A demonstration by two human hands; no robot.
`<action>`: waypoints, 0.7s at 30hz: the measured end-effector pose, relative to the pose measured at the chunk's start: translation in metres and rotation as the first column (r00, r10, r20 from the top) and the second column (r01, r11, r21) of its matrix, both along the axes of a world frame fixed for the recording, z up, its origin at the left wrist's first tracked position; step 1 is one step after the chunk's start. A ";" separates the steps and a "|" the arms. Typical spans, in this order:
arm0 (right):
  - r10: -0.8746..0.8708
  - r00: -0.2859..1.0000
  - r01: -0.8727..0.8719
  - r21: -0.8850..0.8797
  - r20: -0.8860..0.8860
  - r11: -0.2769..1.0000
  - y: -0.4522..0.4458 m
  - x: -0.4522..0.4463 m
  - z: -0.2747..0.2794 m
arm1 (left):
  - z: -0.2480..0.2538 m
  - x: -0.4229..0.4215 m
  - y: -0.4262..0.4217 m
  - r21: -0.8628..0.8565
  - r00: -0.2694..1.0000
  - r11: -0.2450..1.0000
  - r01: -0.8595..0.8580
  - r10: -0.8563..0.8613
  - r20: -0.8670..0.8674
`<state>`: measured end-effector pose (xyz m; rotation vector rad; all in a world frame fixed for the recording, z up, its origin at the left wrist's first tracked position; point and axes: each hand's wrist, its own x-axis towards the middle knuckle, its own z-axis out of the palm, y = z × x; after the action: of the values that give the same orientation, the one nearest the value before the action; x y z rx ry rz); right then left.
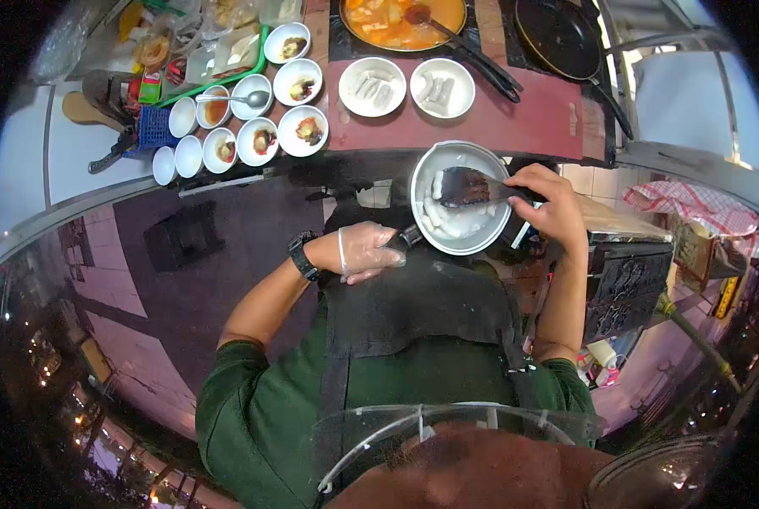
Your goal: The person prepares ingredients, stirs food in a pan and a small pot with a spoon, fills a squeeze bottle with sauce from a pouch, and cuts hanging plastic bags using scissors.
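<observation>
A white-lined saucepan [418,188] is held in front of my body, close to the counter edge. My left hand [366,251], in a clear plastic glove, is closed round its short dark handle. My right hand [554,204], bare, grips a black slotted spatula [466,186], with the blade down inside the pan. Several white, finger-length pieces [457,222] lie in the pan below and beside the blade. Beyond the pan, two white bowls, one on the left [372,86] and one on the right [442,87], hold similar pale pieces.
A pan of orange soup [379,25] with a ladle stands at the back; a dark frying pan [558,38] is right of it. Several small white bowls [307,131], some with seasonings, crowd the left counter. Behind them are a green tray [256,72] and a blue basket [155,127].
</observation>
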<state>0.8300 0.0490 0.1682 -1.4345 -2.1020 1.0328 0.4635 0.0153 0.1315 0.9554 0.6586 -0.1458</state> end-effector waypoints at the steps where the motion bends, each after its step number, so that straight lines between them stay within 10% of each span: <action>1: 0.004 1.000 -0.004 0.003 0.007 1.000 -0.002 0.002 0.000 | 0.002 0.001 0.000 -0.005 1.000 1.000 -0.004 0.004 0.000; 14: -0.022 0.974 0.029 -0.025 0.226 0.999 -0.052 0.021 0.007 | -0.014 0.024 0.003 0.038 0.990 0.989 0.140 -0.140 0.002; 17: -0.087 0.963 0.020 0.253 0.257 0.967 -0.078 0.022 0.007 | -0.053 0.036 0.010 0.023 0.973 0.976 0.219 -0.220 0.073; 21: -0.311 0.937 0.284 0.170 0.158 0.944 -0.128 0.026 0.001 | -0.132 0.072 0.004 0.014 0.959 0.959 0.282 -0.281 -0.044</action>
<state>0.8558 -0.0788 0.1687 -1.7619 -1.9493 0.6395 0.5360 0.0192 0.0000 1.0656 0.5597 -0.4131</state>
